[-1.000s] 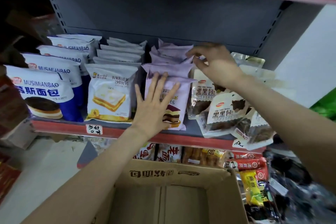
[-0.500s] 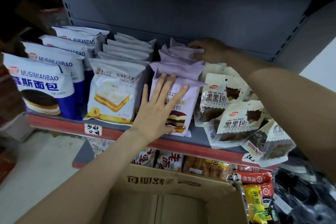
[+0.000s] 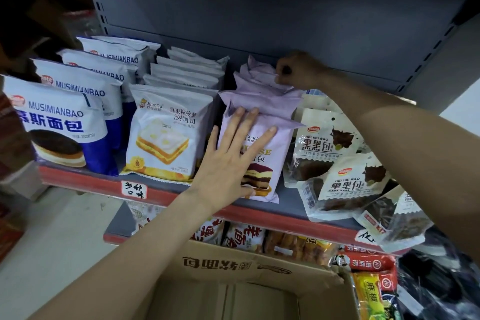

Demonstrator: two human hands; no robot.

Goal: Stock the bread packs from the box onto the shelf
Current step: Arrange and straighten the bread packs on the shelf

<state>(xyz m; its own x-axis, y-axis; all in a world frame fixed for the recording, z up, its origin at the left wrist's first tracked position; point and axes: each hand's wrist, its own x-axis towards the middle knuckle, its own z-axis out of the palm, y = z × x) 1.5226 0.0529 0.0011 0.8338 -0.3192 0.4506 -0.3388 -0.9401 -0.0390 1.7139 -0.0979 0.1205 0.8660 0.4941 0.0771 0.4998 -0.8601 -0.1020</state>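
Left hand (image 3: pixel 228 163) presses front lilac pack (image 3: pixel 262 153); right hand (image 3: pixel 298 70) seemingly pinches rearmost one

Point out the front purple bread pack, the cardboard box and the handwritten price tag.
front purple bread pack (image 3: pixel 270 161): head view, printed front face beside the fingers.
cardboard box (image 3: pixel 233 265): head view, far flap with printed characters.
handwritten price tag (image 3: pixel 134 189): head view, middle of the white label.
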